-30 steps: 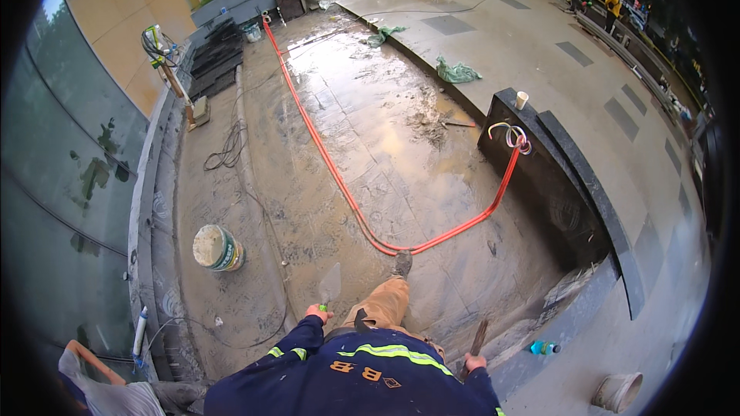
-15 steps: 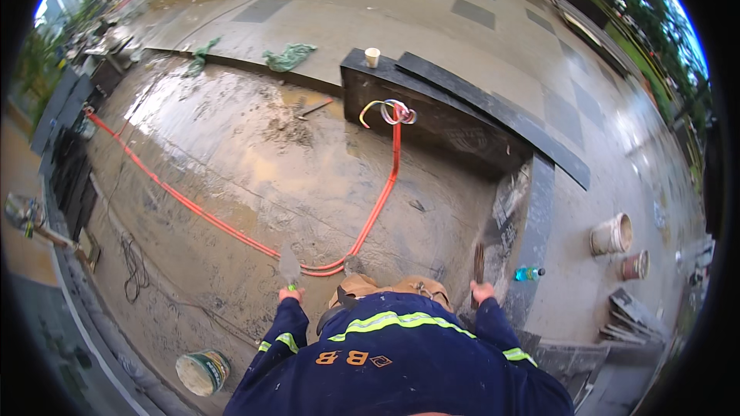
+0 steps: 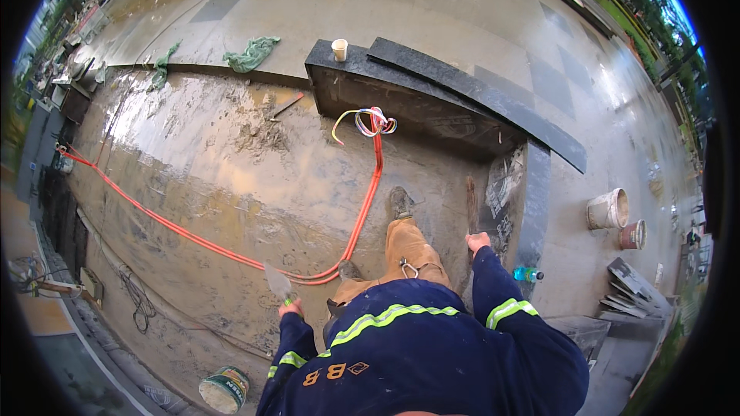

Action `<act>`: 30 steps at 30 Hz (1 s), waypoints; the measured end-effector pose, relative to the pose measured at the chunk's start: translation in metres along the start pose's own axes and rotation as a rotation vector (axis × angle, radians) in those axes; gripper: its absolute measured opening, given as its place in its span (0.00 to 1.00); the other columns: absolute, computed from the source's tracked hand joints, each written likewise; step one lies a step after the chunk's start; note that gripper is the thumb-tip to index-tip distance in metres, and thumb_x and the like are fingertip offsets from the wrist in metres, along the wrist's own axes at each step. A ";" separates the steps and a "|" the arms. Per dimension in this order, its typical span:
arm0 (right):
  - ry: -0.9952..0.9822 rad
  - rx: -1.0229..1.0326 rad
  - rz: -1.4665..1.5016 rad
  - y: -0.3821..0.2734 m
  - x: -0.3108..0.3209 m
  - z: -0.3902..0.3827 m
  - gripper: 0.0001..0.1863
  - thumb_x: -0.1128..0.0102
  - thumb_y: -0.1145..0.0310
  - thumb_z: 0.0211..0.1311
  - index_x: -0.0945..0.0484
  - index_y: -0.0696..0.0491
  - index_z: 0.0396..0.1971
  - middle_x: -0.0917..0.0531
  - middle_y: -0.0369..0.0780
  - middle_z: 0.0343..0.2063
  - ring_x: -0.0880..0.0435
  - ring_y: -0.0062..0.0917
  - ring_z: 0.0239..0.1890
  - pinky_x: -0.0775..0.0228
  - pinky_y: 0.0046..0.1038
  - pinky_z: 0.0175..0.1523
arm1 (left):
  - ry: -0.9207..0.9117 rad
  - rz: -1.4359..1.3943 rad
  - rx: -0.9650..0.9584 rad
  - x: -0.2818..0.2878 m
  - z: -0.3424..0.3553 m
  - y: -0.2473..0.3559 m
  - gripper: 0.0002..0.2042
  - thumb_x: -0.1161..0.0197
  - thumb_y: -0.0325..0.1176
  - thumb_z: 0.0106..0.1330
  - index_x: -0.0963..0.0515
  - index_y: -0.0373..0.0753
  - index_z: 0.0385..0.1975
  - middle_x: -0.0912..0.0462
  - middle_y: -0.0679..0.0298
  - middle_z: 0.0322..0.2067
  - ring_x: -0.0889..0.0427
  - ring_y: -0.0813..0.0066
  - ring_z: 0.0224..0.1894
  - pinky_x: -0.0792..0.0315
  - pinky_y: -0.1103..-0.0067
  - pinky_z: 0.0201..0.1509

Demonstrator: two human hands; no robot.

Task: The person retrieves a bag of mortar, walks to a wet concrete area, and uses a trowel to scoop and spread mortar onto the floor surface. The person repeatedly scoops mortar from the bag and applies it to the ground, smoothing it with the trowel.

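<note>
We hold a pointing trowel (image 3: 277,283) in our left hand (image 3: 290,307), fingers closed around its green handle. The blade points away from us over the muddy floor (image 3: 185,192); we cannot tell whether it touches the surface. Our right hand (image 3: 478,242) is closed around a brown stick (image 3: 472,202), which extends forward beside the recess's right edge.

To our left, near the lower edge of the view, a green-and-white bucket (image 3: 224,389) stands on the floor. To our right, a blue bottle (image 3: 527,274) lies on the dark stone ledge (image 3: 536,208). Our boot (image 3: 401,203) is planted in the mud ahead.

Past the trowel, the orange conduits (image 3: 208,244) lie exposed on the floor, bend near our feet and rise to the dark stone wall (image 3: 401,100). There the loose wires (image 3: 385,127) hang in a coil.

We judge the work to be partway along: the conduits are run and the wall stands, but the wires look unconnected and the recess floor uncovered and unlevelled.

Further out, a long-handled tool (image 3: 288,105) lies in the mud. Beyond the recess edge, a green cloth (image 3: 253,55) rests on the pavement (image 3: 347,0), whose surface appears already laid.
</note>
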State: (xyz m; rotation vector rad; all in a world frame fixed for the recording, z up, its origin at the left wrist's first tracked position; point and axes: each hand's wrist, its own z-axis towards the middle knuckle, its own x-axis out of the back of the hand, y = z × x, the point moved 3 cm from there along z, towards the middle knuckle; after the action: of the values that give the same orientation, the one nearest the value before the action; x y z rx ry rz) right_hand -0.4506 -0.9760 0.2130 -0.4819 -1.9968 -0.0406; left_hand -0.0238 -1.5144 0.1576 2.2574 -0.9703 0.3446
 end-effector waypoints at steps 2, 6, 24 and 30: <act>-0.029 0.153 -0.051 0.007 0.004 0.050 0.17 0.45 0.60 0.53 0.20 0.61 0.26 0.18 0.50 0.31 0.18 0.40 0.41 0.28 0.33 0.43 | -0.007 0.197 0.152 -0.006 -0.033 -0.032 0.12 0.30 0.28 0.52 0.28 0.35 0.16 0.27 0.60 0.13 0.28 0.67 0.13 0.34 0.70 0.17; 0.171 -0.041 -0.043 -0.039 0.056 0.159 0.18 0.45 0.57 0.48 0.17 0.58 0.26 0.18 0.51 0.32 0.19 0.43 0.42 0.27 0.38 0.48 | 0.053 0.053 0.382 -0.017 -0.106 -0.061 0.11 0.31 0.27 0.52 0.28 0.35 0.16 0.27 0.60 0.12 0.28 0.67 0.12 0.35 0.70 0.15; 0.333 0.286 0.063 -0.355 0.154 0.457 0.22 0.37 0.62 0.52 0.33 0.50 0.46 0.25 0.48 0.44 0.24 0.48 0.46 0.28 0.45 0.48 | 0.650 -0.044 0.362 -0.016 -0.285 0.095 0.09 0.33 0.22 0.53 0.30 0.31 0.23 0.27 0.57 0.15 0.27 0.64 0.11 0.33 0.70 0.11; 0.172 0.347 -0.005 -0.359 0.130 0.468 0.25 0.37 0.59 0.51 0.33 0.56 0.46 0.25 0.48 0.43 0.26 0.46 0.50 0.31 0.42 0.52 | 0.689 -0.101 0.262 -0.010 -0.273 0.136 0.10 0.34 0.20 0.52 0.31 0.35 0.25 0.29 0.61 0.13 0.30 0.68 0.09 0.38 0.74 0.10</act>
State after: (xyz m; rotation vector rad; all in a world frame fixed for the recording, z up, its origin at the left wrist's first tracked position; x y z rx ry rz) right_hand -1.0260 -1.1547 0.1730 -0.2405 -1.7879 0.2492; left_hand -0.1254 -1.3996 0.4218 2.1451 -0.4624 1.1631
